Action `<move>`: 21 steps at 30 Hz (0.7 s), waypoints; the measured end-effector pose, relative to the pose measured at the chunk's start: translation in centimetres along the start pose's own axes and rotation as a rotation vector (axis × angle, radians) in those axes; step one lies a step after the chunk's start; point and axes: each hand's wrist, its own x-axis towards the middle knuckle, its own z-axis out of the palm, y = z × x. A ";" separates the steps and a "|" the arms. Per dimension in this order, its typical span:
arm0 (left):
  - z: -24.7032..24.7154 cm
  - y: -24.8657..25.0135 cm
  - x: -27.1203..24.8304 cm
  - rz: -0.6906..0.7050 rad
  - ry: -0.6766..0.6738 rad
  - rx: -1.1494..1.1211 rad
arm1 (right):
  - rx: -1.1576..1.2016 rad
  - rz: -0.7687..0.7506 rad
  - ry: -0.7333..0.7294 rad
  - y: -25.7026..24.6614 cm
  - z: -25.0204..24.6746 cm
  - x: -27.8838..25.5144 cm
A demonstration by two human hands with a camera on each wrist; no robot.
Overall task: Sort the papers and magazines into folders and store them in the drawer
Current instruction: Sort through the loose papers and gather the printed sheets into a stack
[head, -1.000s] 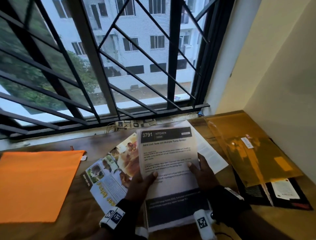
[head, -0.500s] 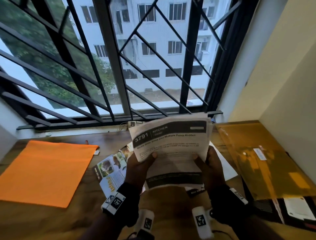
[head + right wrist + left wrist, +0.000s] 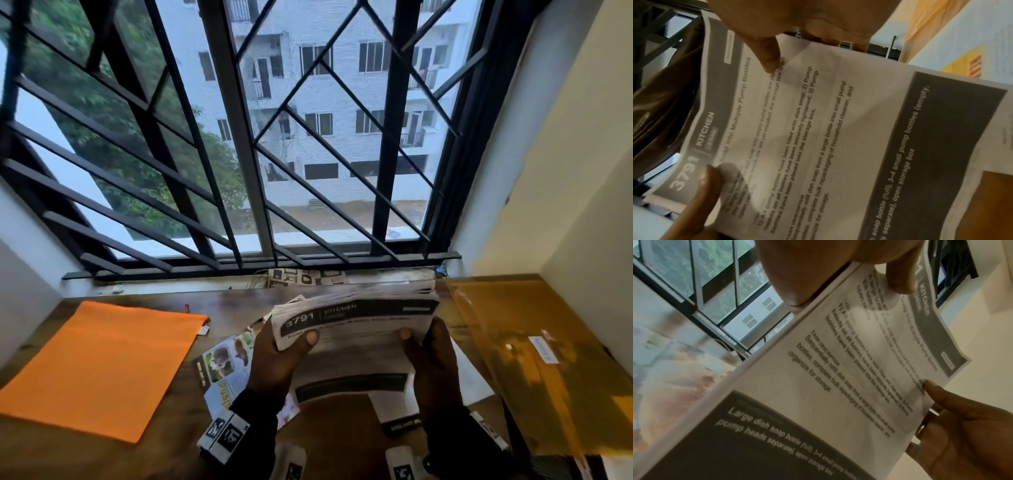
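Both grips, left hand [image 3: 277, 356] and right hand [image 3: 433, 363], clamp the paper stack [image 3: 352, 325] above the counter [image 3: 164, 455], so square its edges before sliding it toward the amber folder [image 3: 534, 370] at three o'clock.

Stack of papers [image 3: 356, 329]: held at lower centre of the head view, above the table [image 3: 164, 455], between left hand [image 3: 277, 359] and right hand [image 3: 433, 370].
Magazine [image 3: 222, 370]: laid on the table, lower left of the stack, partly hidden by the left hand.
Cloth pouch [image 3: 102, 370]: laid at left of frame, apart from the magazine.
Plastic folder [image 3: 534, 359]: laid at right of frame.
Window grille [image 3: 239, 154]: set behind the table, across the upper frame.
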 end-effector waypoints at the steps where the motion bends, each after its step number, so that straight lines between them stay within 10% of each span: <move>1: 0.2 0.2 0.3 0.012 0.001 0.014 | -0.020 0.009 -0.002 -0.1 0.1 0.1; 21: -0.3 -4.1 -1.8 -0.271 0.055 0.139 | -0.160 0.244 0.002 4.4 -0.4 0.0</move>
